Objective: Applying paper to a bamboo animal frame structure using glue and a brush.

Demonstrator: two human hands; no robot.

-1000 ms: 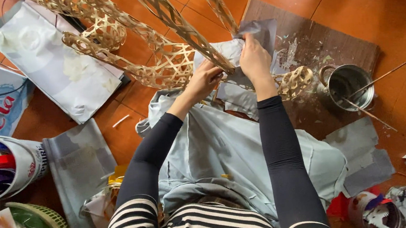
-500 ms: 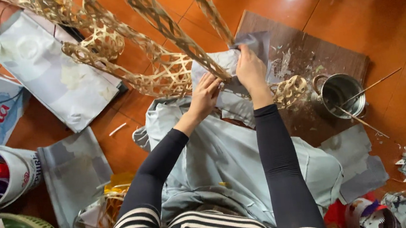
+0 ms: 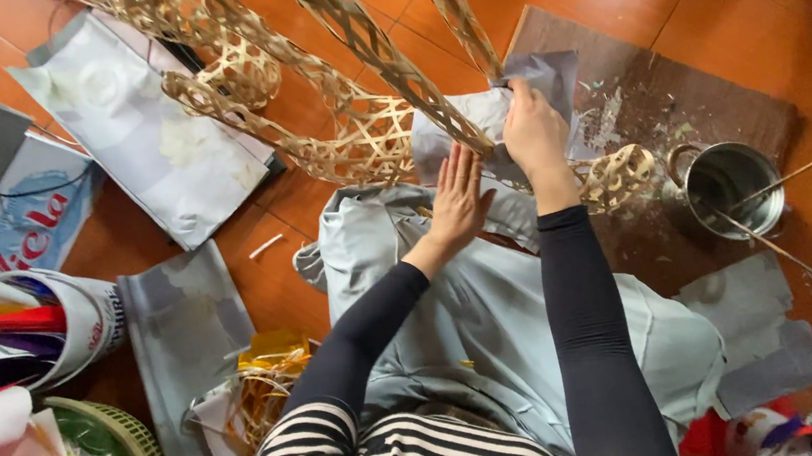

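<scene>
- We see a shiny metal pot on the brown board at the right, with thin sticks poking out of it.
- At the left a white tub lies on its side with bright paper rolls in it, and a green basket sits just below.
- Half a second ago our left fingers were bent on the paper; now they lie out flat.
- Our right hand has stayed pinched on the same spot.
- Our left hand is open, with its palm pressed flat on the gray paper.
- Our right hand is closed, holding the gray paper tight against a strip of the woven bamboo frame.
- The gray paper is wrapped on the frame, above our lap and just left of the pot.
- A pale blue cloth covers our lap under both arms.
</scene>
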